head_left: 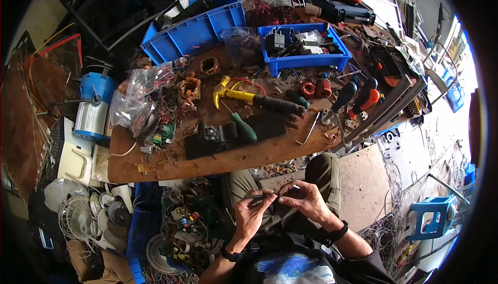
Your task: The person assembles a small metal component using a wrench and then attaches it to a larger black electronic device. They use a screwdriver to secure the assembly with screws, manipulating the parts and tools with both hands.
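Above my lap, just in front of the workbench edge, both my hands are closed in a pinch, their fingertips almost meeting. My left hand [250, 215] grips a thin, dark, narrow piece [255, 196] between thumb and fingers. Close beside it, my right hand [307, 204] pinches at the piece's other end. A small pale tip shows by the right fingers; whether it belongs to the same piece, I cannot tell. On the bench ahead lie a green-handled screwdriver [244, 128], a yellow claw hammer [241, 95] with a black grip and a black mat [194, 145].
The cluttered workbench [155, 167] carries a blue crate [197, 30], a blue parts tray [306, 65], copper coils [322, 88] and more screwdrivers [365, 100]. Fan parts [106, 214] pile up at lower left. A blue stool [433, 216] stands at right, near tangled wires [386, 242].
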The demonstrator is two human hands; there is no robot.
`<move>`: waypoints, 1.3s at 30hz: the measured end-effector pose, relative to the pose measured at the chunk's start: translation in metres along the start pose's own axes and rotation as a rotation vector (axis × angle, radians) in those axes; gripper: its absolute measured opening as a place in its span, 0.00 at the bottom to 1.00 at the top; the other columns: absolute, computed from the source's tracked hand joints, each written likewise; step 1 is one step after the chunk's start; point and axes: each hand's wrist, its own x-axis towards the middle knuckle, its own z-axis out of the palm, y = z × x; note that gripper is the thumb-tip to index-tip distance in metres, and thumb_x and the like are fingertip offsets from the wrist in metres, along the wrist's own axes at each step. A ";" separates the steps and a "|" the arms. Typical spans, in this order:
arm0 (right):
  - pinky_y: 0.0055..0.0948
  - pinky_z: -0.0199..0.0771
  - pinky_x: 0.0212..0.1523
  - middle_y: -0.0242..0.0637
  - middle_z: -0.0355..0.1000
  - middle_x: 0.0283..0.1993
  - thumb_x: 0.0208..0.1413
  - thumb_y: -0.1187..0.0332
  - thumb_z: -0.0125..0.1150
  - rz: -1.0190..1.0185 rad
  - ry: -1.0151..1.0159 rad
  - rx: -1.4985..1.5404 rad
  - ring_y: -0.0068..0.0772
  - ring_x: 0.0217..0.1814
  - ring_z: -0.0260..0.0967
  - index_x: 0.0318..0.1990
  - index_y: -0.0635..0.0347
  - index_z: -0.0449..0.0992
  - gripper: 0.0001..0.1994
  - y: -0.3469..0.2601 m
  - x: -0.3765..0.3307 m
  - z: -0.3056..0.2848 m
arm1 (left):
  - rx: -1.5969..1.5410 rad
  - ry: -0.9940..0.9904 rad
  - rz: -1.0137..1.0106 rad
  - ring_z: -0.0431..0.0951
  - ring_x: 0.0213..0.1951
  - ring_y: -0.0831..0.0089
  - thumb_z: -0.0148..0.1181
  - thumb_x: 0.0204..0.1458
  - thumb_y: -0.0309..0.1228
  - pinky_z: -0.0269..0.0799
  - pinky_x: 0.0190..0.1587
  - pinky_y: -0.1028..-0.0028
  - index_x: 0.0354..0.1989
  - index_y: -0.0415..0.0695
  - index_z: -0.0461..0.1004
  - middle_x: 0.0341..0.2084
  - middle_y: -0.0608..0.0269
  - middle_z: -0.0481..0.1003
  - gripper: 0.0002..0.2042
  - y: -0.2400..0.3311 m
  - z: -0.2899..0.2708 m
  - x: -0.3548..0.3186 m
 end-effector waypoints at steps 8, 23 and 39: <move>0.21 0.75 0.45 0.29 0.80 0.38 0.60 0.70 0.71 0.114 0.013 -0.058 0.16 0.42 0.74 0.44 0.66 0.82 0.10 -0.003 0.002 -0.002 | -0.296 0.057 -0.151 0.79 0.40 0.82 0.69 0.59 0.29 0.75 0.46 0.80 0.41 0.35 0.83 0.37 0.67 0.82 0.09 -0.005 -0.002 0.000; 0.23 0.74 0.49 0.33 0.80 0.45 0.67 0.66 0.63 0.283 -0.145 0.445 0.22 0.44 0.74 0.53 0.67 0.80 0.14 0.025 0.014 0.028 | -0.583 0.074 -0.241 0.84 0.44 0.67 0.61 0.64 0.29 0.85 0.49 0.65 0.48 0.38 0.75 0.42 0.54 0.81 0.09 -0.014 -0.043 -0.006; 0.24 0.74 0.48 0.36 0.78 0.46 0.67 0.71 0.61 0.442 -0.307 0.637 0.25 0.47 0.73 0.53 0.67 0.79 0.12 0.044 0.044 0.096 | -0.703 0.232 -0.183 0.83 0.41 0.73 0.62 0.63 0.26 0.86 0.45 0.69 0.50 0.37 0.75 0.42 0.59 0.81 0.10 -0.025 -0.109 -0.027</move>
